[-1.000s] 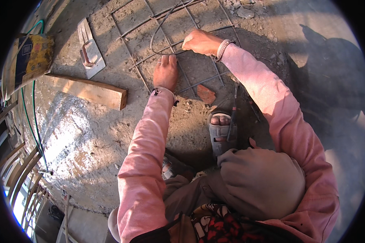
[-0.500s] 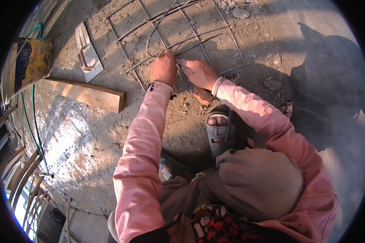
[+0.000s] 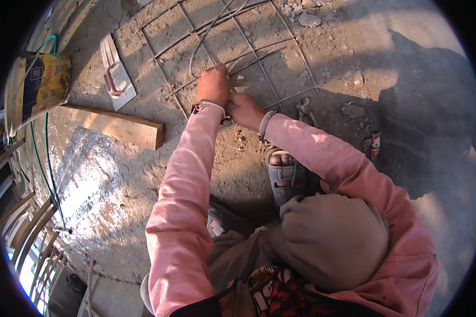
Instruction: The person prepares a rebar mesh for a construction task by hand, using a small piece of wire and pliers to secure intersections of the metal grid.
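Note:
A steel rod mesh (image 3: pixel 256 53) lies on the dusty ground ahead of me. My left hand (image 3: pixel 213 85) is closed in a fist at its near edge, over a crossing of rods. A thin curved wire (image 3: pixel 192 57) loops up from beside that fist across the mesh; whether the fingers hold it is hidden. Close to the left wrist, my right hand (image 3: pixel 245 112) is closed, its fingers bent and their tips out of sight behind the left hand. Right of my right wrist lies a dusty metal tool (image 3: pixel 304 112), its kind unclear.
Left of the mesh lie a flat plastering trowel (image 3: pixel 122 90) and a timber block (image 3: pixel 121 128). Beyond them are a yellow and black container (image 3: pixel 53 79) and a green hose (image 3: pixel 47 158). Stones (image 3: pixel 309 20) sit at the far right. A small red cylinder (image 3: pixel 375 145) stands near my right arm.
My right hand has drawn nearer and leftward, its fingers now curled beside the left wrist. My right forearm now covers the brick piece and uncovers the dusty tool. The left hand stays almost in place.

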`<state>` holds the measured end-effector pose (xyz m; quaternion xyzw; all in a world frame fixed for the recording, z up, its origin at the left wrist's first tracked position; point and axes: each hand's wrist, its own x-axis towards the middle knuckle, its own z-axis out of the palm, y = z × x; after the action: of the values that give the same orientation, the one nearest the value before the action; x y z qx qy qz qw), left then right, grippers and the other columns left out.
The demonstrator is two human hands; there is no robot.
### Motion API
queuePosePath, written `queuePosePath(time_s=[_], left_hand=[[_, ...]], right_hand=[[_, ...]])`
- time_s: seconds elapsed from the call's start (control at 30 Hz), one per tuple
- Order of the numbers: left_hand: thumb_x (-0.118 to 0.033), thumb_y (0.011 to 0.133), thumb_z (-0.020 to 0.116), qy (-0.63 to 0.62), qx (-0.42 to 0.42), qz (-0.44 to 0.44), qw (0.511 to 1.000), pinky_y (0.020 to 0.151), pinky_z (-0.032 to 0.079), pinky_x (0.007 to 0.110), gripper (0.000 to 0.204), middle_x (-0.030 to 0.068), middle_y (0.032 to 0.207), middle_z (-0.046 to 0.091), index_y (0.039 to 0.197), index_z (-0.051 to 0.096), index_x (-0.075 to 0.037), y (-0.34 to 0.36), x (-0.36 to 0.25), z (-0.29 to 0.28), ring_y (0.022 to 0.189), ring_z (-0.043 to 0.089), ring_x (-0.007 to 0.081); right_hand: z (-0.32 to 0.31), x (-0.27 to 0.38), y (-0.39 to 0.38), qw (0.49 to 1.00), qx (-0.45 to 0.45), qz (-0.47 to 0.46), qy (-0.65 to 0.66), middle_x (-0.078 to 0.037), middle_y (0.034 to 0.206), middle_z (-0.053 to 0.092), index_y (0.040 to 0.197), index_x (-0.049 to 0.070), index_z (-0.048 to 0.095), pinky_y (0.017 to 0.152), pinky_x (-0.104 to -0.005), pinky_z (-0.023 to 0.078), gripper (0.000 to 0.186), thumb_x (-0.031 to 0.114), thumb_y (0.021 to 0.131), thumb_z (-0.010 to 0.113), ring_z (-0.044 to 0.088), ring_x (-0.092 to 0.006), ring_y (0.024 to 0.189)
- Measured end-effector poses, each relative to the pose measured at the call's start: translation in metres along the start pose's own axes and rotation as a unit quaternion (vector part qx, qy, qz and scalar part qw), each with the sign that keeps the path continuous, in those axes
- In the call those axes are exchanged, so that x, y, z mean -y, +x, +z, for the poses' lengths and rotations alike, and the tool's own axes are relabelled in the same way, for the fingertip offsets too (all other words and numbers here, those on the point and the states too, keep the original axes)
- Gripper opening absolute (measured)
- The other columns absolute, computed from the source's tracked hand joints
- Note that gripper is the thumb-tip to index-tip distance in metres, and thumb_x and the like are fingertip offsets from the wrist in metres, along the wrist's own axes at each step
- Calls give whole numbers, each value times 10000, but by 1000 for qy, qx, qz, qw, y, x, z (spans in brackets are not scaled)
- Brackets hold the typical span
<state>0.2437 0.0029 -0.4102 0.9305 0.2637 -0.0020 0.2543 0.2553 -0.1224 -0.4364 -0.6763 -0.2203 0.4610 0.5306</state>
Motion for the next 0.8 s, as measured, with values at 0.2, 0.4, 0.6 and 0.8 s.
queuePosePath(time_s=[0.2, 0.4, 0.6, 0.8], left_hand=[[-117, 869, 554, -489, -88, -231, 837, 683, 534, 307, 238, 118, 916, 658, 1059, 573, 25, -39, 23, 24, 779, 655, 223], [-215, 918, 557, -667, 1, -385, 637, 621, 524, 310, 260, 107, 907, 644, 1051, 574, 8, -43, 20, 27, 720, 629, 203], [-266, 879, 631, -617, 74, -430, 655, 502, 487, 319, 243, 59, 725, 612, 880, 613, -23, -16, 15, 17, 574, 591, 190], [-290, 840, 693, -600, 50, -443, 664, 441, 457, 245, 249, -19, 583, 477, 805, 632, -51, -18, 17, 17, 516, 527, 127]], right_hand=[[4, -10, -7, 995, -46, -27, 82, -61, 874, 654, 1258, 11, 532, 640, -293, 483, 370, 138, 912, 503, 584, -126, 709], [-15, 7, -25, 994, -8, 65, 83, -41, 821, 639, 1229, 20, 557, 658, -283, 475, 347, 127, 899, 540, 568, -117, 698], [-24, 4, -19, 998, -18, -12, -56, -96, 805, 655, 1149, 58, 602, 684, -328, 487, 317, 171, 853, 586, 620, -191, 729], [-57, 20, -77, 941, -137, -163, -264, -161, 901, 629, 1074, 51, 594, 737, -399, 486, 253, 118, 831, 593, 610, -353, 826]])
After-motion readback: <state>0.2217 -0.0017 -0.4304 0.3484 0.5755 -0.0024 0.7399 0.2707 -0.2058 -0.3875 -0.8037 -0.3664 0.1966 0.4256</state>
